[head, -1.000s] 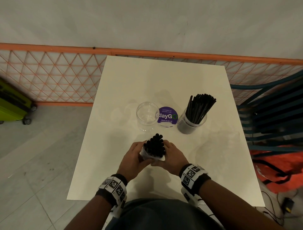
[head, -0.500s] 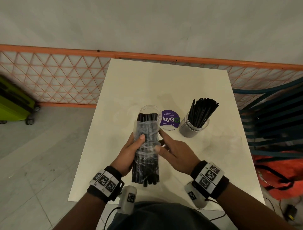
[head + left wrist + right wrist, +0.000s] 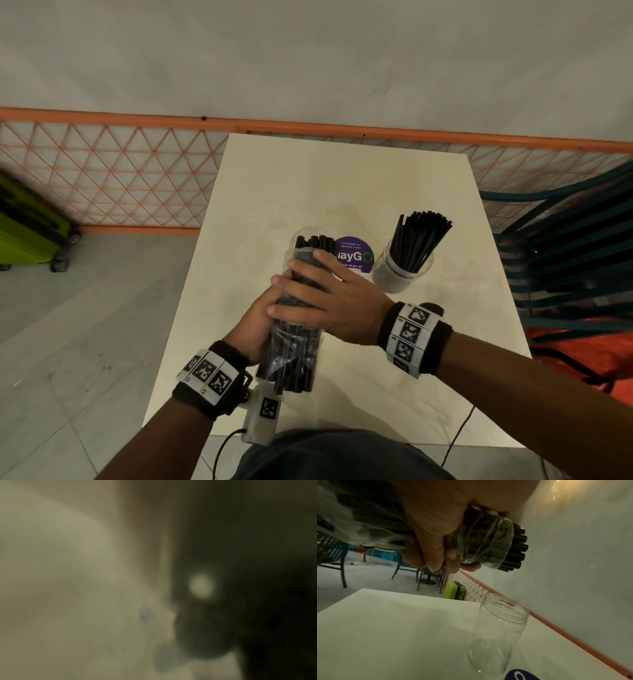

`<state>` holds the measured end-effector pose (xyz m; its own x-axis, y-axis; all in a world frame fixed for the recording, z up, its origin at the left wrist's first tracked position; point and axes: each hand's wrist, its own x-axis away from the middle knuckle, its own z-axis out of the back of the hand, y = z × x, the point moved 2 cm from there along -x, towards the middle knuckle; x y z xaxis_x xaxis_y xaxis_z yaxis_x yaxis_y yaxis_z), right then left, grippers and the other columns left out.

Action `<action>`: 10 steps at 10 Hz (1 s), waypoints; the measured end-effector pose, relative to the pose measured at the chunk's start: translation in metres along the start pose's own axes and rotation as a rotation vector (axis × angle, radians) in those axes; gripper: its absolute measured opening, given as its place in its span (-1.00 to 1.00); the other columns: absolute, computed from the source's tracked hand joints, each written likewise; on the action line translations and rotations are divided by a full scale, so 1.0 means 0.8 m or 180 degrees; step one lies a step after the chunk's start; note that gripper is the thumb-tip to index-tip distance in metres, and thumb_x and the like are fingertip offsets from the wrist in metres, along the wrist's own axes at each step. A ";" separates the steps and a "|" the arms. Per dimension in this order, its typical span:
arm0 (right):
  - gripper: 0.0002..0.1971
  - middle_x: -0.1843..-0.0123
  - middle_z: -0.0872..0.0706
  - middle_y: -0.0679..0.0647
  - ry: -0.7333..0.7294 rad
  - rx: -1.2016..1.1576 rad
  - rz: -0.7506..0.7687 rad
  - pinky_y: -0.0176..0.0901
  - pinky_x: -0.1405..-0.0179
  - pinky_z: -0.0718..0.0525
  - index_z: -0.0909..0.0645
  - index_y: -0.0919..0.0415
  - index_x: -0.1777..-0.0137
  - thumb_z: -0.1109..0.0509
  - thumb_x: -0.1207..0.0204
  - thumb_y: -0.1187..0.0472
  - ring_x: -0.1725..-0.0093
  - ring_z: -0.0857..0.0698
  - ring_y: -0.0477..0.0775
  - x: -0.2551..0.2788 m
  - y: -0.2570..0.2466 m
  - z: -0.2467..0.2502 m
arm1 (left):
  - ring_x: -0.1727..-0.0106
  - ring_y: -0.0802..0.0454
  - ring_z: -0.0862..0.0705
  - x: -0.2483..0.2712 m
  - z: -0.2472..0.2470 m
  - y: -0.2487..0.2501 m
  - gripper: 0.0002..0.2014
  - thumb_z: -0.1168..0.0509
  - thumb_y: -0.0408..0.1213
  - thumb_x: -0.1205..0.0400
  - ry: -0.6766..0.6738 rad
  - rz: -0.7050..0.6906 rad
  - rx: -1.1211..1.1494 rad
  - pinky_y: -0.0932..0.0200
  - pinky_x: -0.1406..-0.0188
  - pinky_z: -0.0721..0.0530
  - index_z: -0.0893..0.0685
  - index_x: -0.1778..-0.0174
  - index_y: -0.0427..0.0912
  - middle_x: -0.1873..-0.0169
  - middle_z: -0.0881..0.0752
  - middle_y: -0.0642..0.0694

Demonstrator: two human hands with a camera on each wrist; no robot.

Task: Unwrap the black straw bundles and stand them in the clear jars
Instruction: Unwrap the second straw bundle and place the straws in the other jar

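**Straw bundle in both hands, sleeve coming off, empty jar waiting**

Both hands are holding the bundle of straws (image 3: 291,356) in the air over the near half of the table (image 3: 342,185). It is lying lengthwise away from the person, with the far end hanging above the empty jar (image 3: 501,622).

- The left hand (image 3: 255,329) is gripping the bundle from below, about midway. The left wrist view is blurring to nothing usable, so I'm taking that from the head view only.
- The right hand (image 3: 329,301) is wrapping over the top, with fingers and thumb curling round the plastic sleeve (image 3: 488,543) near the far end.
- Straw tips are sticking out past the sleeve at both ends.

The empty jar is standing upright with its mouth open, just beside the purple disc (image 3: 358,253). The filled jar (image 3: 402,274) is sitting on the disc's other side.

My read on the step: the person is stripping the sleeve, and loading hasn't begun.

What I'm expecting the next move to need:
- The right hand should be pinching plastic only, not straws, and sliding it off along the bundle.
- The left hand should be clamping the straws hard so they aren't fanning out as the sleeve goes.
- The bundle then wants tipping upright and lowering centred into the jar mouth. The jar looks light, so an off-centre push is likely to be tipping it.
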<state>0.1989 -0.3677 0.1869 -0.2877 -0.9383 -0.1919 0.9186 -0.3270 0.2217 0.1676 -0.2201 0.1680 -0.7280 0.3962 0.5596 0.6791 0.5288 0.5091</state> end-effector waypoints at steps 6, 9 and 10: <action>-0.64 -0.23 -0.77 0.05 0.1010 -0.0776 -0.0787 0.19 -0.45 -0.48 -0.65 0.03 -0.29 -0.46 -0.50 0.05 -0.28 -0.68 0.22 -0.047 0.032 -0.008 | -0.11 0.02 -0.76 0.014 0.010 0.064 -0.45 0.11 0.29 -0.73 0.1030 -0.1182 -0.2255 0.16 0.05 -0.66 -0.49 -0.37 -0.01 -0.10 -0.77 -0.16; -0.44 0.11 -0.72 -0.21 0.1280 -0.3128 -0.3146 -0.40 0.12 -0.69 -0.49 -0.04 -0.10 -0.64 -0.13 -0.05 0.13 -0.71 -0.33 -0.053 0.091 0.006 | 0.14 0.22 -0.74 -0.006 -0.024 0.123 -0.68 -0.06 -0.03 -0.71 0.1303 -0.1279 -0.3280 0.15 0.07 -0.60 -0.72 0.16 0.17 0.30 -0.80 0.24; -0.44 0.03 -0.79 -0.09 0.1647 -0.3727 -0.3473 -0.23 0.05 -0.79 -0.57 0.12 -0.20 -0.68 -0.27 -0.04 0.02 -0.78 -0.21 -0.063 0.112 -0.003 | 0.03 0.14 -0.69 -0.028 -0.036 0.141 -0.67 0.02 0.04 -0.80 0.0674 -0.1570 -0.3091 0.12 0.00 -0.57 -0.67 -0.08 0.22 0.11 -0.75 0.17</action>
<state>0.2966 -0.3492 0.2141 -0.9868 -0.1343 -0.0903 0.1249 -0.2768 -0.9528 0.2636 -0.1908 0.2314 -0.9709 0.1192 0.2077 0.1720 -0.2566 0.9511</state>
